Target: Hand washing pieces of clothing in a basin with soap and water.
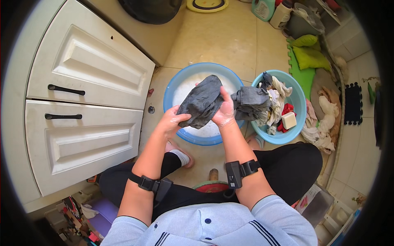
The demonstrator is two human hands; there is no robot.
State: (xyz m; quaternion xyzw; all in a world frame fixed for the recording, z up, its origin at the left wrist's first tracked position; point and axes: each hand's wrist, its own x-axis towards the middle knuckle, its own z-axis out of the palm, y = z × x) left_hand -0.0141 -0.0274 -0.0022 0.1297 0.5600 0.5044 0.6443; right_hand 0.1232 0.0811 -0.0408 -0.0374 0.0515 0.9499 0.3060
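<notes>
A wet dark grey cloth (201, 101) is stretched between my two hands above a blue plastic basin (203, 141) of sudsy water (197, 132). My left hand (173, 121) grips its lower left end, thumb on top. My right hand (225, 111), with some suds at the wrist, holds the right side, its thumb upright. Just right of that hand, a folded grey garment (252, 100) hangs over the rim of a light-blue basin (300, 123). Inside this second basin are cream and dark cloths, a red cloth (287, 109) and a white bar of soap (288, 120).
White cabinet doors (92, 147) stand at left. Bottles (280, 15) and a yellow lid-like object (207, 4) are at the top. Green foam mat (300, 73) and a pile of cloths (321, 123) lie at right. My knees flank a low red stool (212, 187).
</notes>
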